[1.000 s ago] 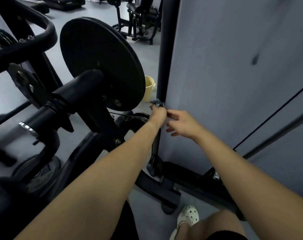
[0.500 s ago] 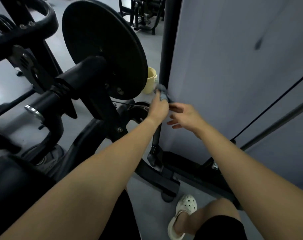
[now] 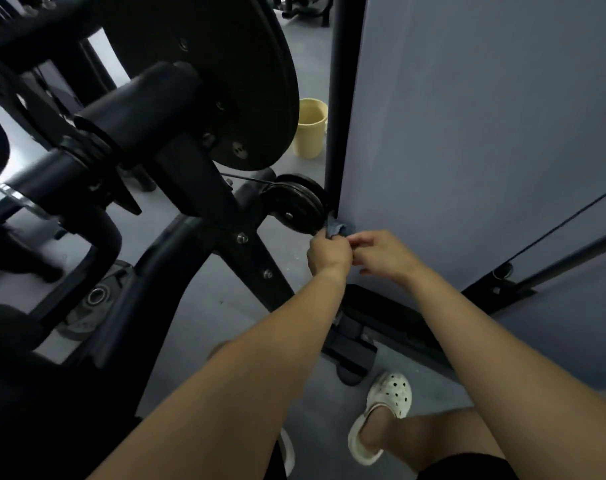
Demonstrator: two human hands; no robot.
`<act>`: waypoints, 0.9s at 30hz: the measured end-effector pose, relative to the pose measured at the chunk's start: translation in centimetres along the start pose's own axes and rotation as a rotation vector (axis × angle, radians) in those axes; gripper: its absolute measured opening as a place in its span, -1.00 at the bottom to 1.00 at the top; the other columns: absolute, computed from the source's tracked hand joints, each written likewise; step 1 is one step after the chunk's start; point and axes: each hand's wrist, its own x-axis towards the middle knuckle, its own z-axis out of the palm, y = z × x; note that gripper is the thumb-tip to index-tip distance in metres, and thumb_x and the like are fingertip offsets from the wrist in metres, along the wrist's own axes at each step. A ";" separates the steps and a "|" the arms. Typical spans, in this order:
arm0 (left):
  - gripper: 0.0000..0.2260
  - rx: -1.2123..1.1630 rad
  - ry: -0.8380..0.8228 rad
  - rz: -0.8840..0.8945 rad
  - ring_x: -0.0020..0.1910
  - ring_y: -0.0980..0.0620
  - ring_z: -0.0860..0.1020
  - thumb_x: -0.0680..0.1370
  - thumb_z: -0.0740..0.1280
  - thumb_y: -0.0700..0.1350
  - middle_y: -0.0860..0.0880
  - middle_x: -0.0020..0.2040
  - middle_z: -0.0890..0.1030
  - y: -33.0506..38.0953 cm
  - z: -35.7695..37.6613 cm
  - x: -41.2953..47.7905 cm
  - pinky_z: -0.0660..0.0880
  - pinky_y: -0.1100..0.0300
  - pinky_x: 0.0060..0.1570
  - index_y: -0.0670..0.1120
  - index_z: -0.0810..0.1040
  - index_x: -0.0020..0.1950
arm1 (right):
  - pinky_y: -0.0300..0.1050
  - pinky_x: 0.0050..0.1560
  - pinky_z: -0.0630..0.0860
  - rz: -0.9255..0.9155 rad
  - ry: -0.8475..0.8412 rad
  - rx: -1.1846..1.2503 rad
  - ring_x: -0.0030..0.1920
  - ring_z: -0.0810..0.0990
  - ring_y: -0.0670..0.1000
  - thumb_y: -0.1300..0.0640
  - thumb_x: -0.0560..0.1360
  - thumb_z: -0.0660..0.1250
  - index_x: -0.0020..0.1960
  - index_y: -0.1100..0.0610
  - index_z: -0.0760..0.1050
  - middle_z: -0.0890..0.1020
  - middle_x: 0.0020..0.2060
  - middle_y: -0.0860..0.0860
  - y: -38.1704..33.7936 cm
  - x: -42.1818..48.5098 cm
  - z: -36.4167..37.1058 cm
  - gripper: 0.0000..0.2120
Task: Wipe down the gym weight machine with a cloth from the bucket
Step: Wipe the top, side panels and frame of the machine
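The left hand is gripping a small, crumpled blue-grey cloth. The cloth is bunching up above the knuckles and touching the lower left edge of the machine's grey panel, where the panel is meeting the black upright post. The right hand is lying just beside the left, its fingers curling toward the cloth; I cannot tell whether they are pinching it. The pale yellow bucket is standing on the floor behind the post, beside the large black weight disc.

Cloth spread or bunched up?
Bunched: cloth pokes out as a crumpled wad above the left hand gripping it, against the panel edge.
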 end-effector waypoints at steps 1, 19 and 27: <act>-0.68 -0.077 0.001 -0.043 0.16 -0.23 0.62 0.64 0.23 -0.14 -0.16 0.20 0.67 -0.5 0.5 0.3 0.58 -0.07 0.20 -0.02 0.62 0.36 | -0.12 -0.11 0.58 0.018 -0.023 0.009 0.17 0.63 0.30 0.41 0.58 0.20 0.08 0.05 0.66 0.70 0.10 0.25 0.5 0.6 0.1 -0.64; -0.53 -0.268 -0.132 -0.291 0.26 -0.19 0.59 0.73 0.00 0.05 -0.15 0.32 0.61 -5.6 5.3 9.6 0.53 -0.07 0.33 -0.12 0.54 0.43 | 0.10 0.57 0.24 0.084 -0.338 -0.131 0.58 0.24 0.08 0.35 0.62 0.14 0.67 -0.07 0.10 0.28 0.60 0.00 7.2 9.3 2.0 -0.30; -0.53 -0.248 -0.203 -0.326 0.30 -0.18 0.57 0.75 -0.03 0.00 -0.19 0.35 0.60 -9.3 5.7 13.1 0.52 -0.01 0.33 -0.19 0.50 0.47 | -0.07 0.55 0.13 0.064 -0.385 -0.167 0.59 0.22 0.01 0.19 0.72 0.12 0.67 -0.02 0.09 0.25 0.62 0.00 9.7 11.4 3.0 -0.45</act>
